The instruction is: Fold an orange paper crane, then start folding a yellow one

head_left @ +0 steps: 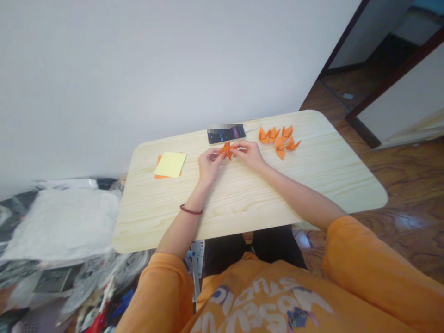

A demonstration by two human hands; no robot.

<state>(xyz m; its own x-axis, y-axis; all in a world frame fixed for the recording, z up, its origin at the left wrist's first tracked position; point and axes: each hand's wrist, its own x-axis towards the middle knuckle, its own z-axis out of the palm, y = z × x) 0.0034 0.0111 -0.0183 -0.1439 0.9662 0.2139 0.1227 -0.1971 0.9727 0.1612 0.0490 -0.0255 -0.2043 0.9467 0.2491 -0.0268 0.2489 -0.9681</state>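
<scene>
Between my two hands is an orange origami crane (227, 150), held just above or on the table in front of the phone. My left hand (209, 164) pinches its left side with thumb and fingertips. On the opposite side, my right hand (250, 155) has its fingers closed on the crane's right wing. Several finished orange paper cranes (280, 143) stand in a cluster to the right of my right hand. Left of my left hand lies a stack of square paper (171, 164), yellow on top with orange edges showing beneath.
A phone (226, 134) with a lit screen and a white cable (258, 124) lies at the back of the pale wooden table (249, 199). The wall rises right behind it. Bags and a white bundle (65, 224) crowd the floor at left; a doorway opens at right.
</scene>
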